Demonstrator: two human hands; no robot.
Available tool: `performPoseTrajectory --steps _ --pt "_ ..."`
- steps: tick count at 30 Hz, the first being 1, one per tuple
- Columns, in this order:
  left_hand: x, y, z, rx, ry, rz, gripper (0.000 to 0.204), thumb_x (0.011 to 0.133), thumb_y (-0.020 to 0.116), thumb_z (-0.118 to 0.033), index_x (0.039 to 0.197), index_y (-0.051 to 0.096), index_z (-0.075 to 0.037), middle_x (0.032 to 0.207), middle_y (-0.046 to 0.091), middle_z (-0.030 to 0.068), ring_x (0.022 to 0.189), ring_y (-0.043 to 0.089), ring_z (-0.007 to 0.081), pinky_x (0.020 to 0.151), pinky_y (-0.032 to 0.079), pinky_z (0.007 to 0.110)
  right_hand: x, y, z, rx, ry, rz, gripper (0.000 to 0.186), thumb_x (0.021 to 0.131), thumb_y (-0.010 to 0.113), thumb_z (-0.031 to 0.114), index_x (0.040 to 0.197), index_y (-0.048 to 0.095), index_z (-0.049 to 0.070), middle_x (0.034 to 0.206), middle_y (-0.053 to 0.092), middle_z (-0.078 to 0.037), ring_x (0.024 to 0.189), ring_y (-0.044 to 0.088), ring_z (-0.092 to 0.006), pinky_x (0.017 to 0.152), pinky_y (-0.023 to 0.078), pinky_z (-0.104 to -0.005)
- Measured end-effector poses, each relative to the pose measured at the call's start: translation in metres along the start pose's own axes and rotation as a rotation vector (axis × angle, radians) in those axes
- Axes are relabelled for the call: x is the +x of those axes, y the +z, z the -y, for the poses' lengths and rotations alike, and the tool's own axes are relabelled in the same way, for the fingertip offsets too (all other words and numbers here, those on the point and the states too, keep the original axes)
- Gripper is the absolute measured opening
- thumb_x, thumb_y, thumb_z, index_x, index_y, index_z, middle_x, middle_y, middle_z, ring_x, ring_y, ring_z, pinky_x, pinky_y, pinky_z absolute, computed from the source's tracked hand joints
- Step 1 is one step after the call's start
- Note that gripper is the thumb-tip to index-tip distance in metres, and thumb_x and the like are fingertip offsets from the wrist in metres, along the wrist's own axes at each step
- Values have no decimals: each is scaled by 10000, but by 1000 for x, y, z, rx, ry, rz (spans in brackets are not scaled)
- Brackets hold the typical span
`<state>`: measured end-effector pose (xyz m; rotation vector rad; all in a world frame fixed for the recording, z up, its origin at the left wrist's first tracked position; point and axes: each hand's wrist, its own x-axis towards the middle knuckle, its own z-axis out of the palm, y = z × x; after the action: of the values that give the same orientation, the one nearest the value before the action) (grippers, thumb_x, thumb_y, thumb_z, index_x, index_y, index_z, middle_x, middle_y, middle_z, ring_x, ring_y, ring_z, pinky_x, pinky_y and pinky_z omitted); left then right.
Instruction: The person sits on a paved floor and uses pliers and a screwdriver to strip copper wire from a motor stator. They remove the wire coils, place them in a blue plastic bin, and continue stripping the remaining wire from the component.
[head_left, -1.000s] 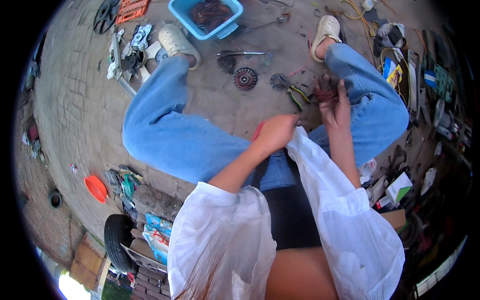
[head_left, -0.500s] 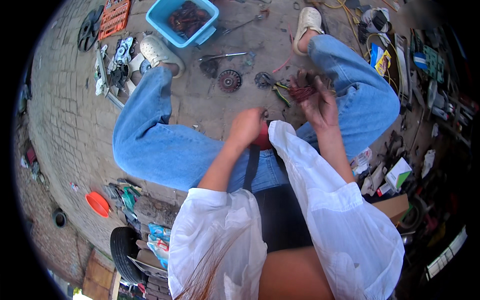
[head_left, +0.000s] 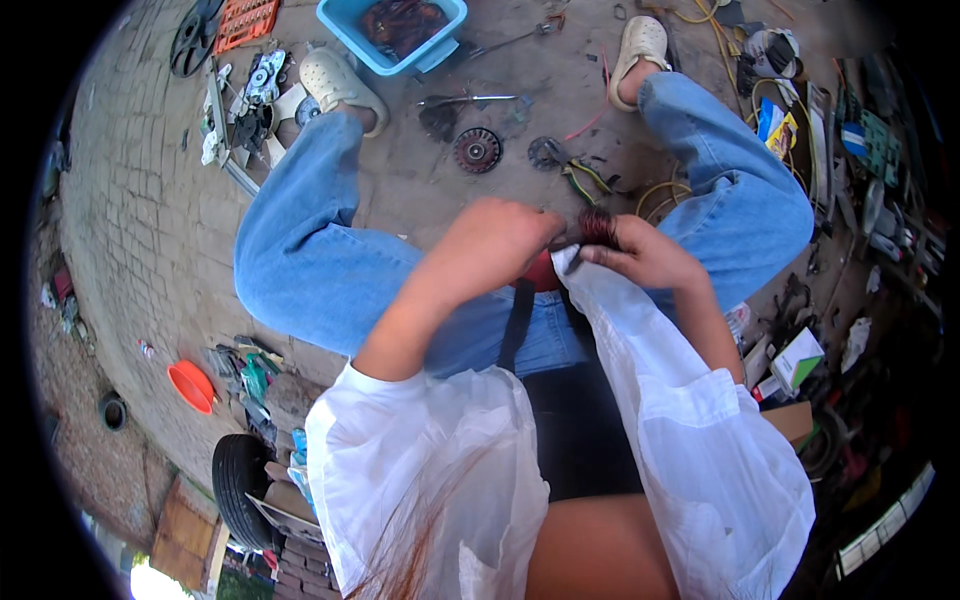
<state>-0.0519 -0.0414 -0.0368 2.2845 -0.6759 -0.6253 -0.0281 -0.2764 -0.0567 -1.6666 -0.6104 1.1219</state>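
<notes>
No print legible: lettering on blue-and-yellow packet and white-and-green box, both right of blue basin, is too small to read.

Left fingertips, tub and clutter we see only in part.
We cannot make out the left hand's fingertips, curled into a dark blur, nor whether they touch the right hand, whose fingers are partly hidden by its coil. Just below the left hand, a red thing is mostly covered. Well ahead of that hand, the upper edge crops the tub, its contents too jumbled for us to name, and a rack. Far left of it, a speck is too small to tell; far right of the right hand, clutter fades into shadow.
</notes>
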Motion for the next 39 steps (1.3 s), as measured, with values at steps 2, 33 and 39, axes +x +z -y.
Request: performPoseTrajectory --steps 2,33,39 --pt "0 -12 -4 -35 71 37 96 753 593 -114 842 597 -79 691 593 136 697 594 348 584 450 450 1 0 18 192 36 181 201 926 546 166 1032 587 0 806 621 -143 694 574 -220 696 463 -353" --pt "53 71 24 -379 -138 -360 164 793 608 -121 949 628 -72 958 605 121 806 588 331 683 474 390 13 7 -35 1504 -54 52 391 940 529 369 841 565 -7 695 511 -32 458 412 -33 525 410 -207" --pt "64 94 36 -861 -170 -226 139 848 552 -145 896 622 -34 849 615 141 778 589 328 676 464 367 21 -6 -30 1265 6 173 387 951 514 347 866 571 -26 692 549 -51 493 428 -53 471 348 -189"
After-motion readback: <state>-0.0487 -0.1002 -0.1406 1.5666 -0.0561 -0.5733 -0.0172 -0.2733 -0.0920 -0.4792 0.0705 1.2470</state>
